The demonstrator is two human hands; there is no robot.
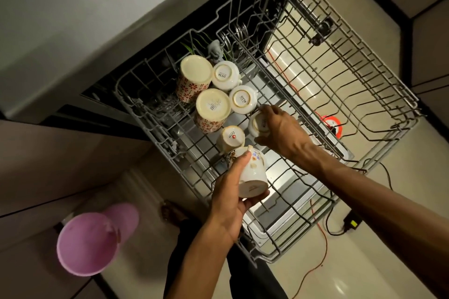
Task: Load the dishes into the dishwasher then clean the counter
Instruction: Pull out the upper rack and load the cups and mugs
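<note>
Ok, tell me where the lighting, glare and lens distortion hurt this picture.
Head view: dim overall, the counter front in murky shadow; glare off the steel door panel below the upper rack whitens the floral cup in the left hand; wide-angle bending curves the rack wires and counter edge; cup-base print stays legible.

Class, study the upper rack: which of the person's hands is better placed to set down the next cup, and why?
Probably the right hand: it already grips a white cup, upside down, at rack level beside the cups already standing there. The left hand holds its floral cup above the rack's near edge.
</note>
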